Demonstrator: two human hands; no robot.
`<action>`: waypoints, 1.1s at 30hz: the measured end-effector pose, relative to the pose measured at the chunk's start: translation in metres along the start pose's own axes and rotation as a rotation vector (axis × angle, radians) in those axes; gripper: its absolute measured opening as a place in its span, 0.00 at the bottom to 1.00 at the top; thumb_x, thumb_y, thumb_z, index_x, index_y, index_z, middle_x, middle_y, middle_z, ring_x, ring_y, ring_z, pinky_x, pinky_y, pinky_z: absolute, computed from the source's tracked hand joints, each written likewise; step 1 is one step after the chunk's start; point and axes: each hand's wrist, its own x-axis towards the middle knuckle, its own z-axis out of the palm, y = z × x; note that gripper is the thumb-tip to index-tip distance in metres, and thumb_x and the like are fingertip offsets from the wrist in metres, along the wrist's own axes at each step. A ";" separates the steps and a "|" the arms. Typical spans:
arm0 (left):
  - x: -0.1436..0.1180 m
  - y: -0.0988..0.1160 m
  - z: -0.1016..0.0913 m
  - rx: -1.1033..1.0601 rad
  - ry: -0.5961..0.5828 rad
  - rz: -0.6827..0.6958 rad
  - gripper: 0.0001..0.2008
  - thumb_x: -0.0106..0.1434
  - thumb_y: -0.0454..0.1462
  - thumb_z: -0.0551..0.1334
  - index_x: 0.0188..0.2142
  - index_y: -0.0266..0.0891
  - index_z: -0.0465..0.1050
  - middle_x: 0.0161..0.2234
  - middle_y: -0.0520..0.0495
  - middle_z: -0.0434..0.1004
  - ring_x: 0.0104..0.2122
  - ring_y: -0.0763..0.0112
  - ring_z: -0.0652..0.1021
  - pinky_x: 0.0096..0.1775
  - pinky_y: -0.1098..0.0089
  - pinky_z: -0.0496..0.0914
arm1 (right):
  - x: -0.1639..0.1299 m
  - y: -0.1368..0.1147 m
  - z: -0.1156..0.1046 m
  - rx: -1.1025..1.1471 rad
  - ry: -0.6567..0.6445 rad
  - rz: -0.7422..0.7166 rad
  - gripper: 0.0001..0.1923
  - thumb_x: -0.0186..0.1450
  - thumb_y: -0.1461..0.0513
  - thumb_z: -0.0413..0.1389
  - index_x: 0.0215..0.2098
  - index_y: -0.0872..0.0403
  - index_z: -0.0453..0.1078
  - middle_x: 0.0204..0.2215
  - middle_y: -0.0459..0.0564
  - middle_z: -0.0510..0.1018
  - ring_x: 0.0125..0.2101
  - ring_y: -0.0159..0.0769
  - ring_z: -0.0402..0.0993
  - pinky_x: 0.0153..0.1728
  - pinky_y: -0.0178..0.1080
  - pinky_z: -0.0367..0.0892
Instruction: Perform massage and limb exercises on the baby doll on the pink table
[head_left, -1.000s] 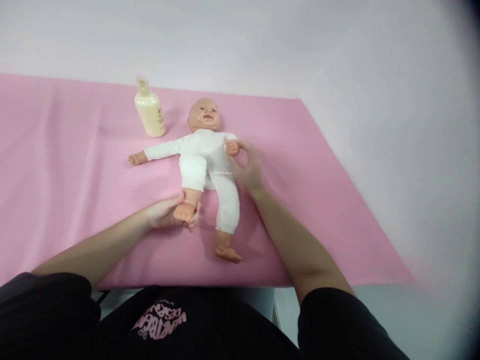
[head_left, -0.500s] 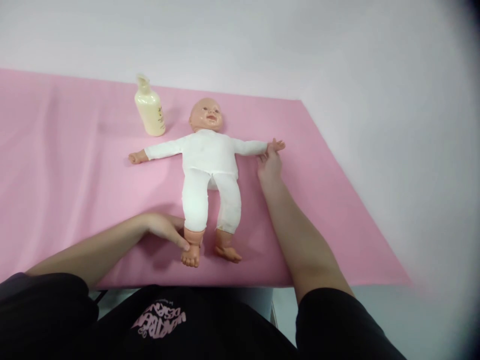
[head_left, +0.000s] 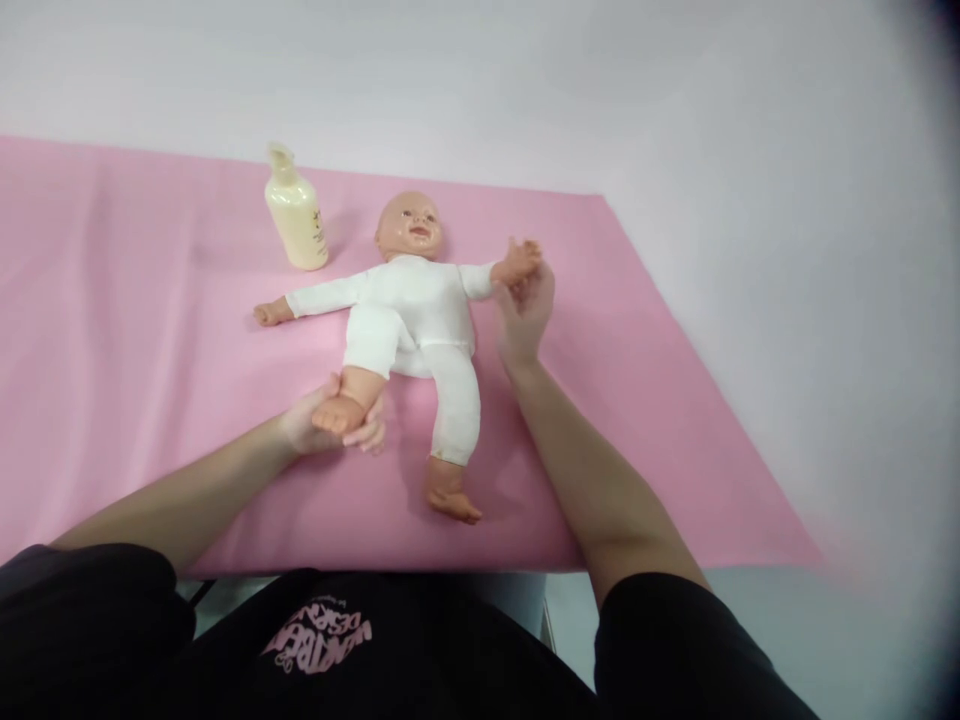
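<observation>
A pale blank wall backs the pink-covered tabletop (head_left: 150,330), whose left side runs out of my view. On it a plastic baby doll in a white cloth suit (head_left: 412,305) lies face up near the middle, head toward the far edge. My left hand (head_left: 330,425) cups the doll's bare foot from beneath, fingers curled around it, knee bent up; the foot hides most of my palm. My right hand (head_left: 525,305) grips the doll's small hand, fingers closed on it, though the fingertips are hard to separate from it. A cream plastic lotion bottle (head_left: 295,210) stands far left of the head, label too small to read.
</observation>
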 end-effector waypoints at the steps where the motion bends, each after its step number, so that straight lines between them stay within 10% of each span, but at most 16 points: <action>1: 0.002 0.002 0.001 -0.061 0.038 0.032 0.35 0.61 0.72 0.50 0.26 0.44 0.66 0.12 0.55 0.54 0.18 0.64 0.69 0.29 0.62 0.72 | -0.003 -0.011 0.004 -0.017 -0.066 -0.024 0.27 0.71 0.50 0.58 0.65 0.45 0.62 0.61 0.54 0.73 0.62 0.46 0.73 0.61 0.57 0.73; 7: 0.009 0.016 0.014 -0.188 0.168 0.063 0.36 0.71 0.64 0.45 0.27 0.38 0.70 0.16 0.52 0.60 0.21 0.67 0.68 0.31 0.66 0.72 | -0.017 -0.046 0.013 -0.198 -0.513 -0.321 0.17 0.74 0.55 0.53 0.58 0.47 0.74 0.54 0.54 0.81 0.59 0.48 0.76 0.63 0.57 0.72; 11: 0.010 0.010 0.016 -0.117 0.152 0.060 0.34 0.72 0.62 0.48 0.30 0.36 0.72 0.18 0.51 0.63 0.22 0.67 0.69 0.32 0.66 0.71 | -0.017 -0.046 0.012 -0.235 -0.578 -0.335 0.17 0.74 0.56 0.51 0.57 0.47 0.75 0.54 0.54 0.81 0.60 0.49 0.75 0.63 0.58 0.72; 22: 0.000 0.000 -0.011 0.527 -0.619 -0.219 0.30 0.59 0.54 0.73 0.51 0.35 0.75 0.37 0.44 0.81 0.42 0.61 0.81 0.48 0.67 0.74 | -0.003 0.000 -0.003 0.174 0.047 0.162 0.31 0.64 0.49 0.63 0.62 0.46 0.65 0.65 0.53 0.70 0.65 0.45 0.69 0.66 0.55 0.66; 29: 0.001 0.004 0.000 0.632 -0.646 -0.263 0.30 0.56 0.49 0.76 0.54 0.38 0.77 0.39 0.45 0.83 0.39 0.60 0.83 0.44 0.69 0.76 | 0.003 0.052 -0.027 0.421 0.356 0.827 0.23 0.70 0.55 0.54 0.63 0.42 0.64 0.62 0.50 0.72 0.52 0.34 0.80 0.55 0.48 0.75; 33: -0.001 0.004 0.002 0.649 -0.621 -0.268 0.28 0.57 0.49 0.76 0.53 0.37 0.79 0.35 0.45 0.83 0.37 0.58 0.84 0.41 0.67 0.78 | 0.001 0.063 -0.029 0.444 0.323 0.815 0.21 0.71 0.54 0.53 0.62 0.41 0.66 0.61 0.48 0.73 0.50 0.33 0.80 0.55 0.48 0.75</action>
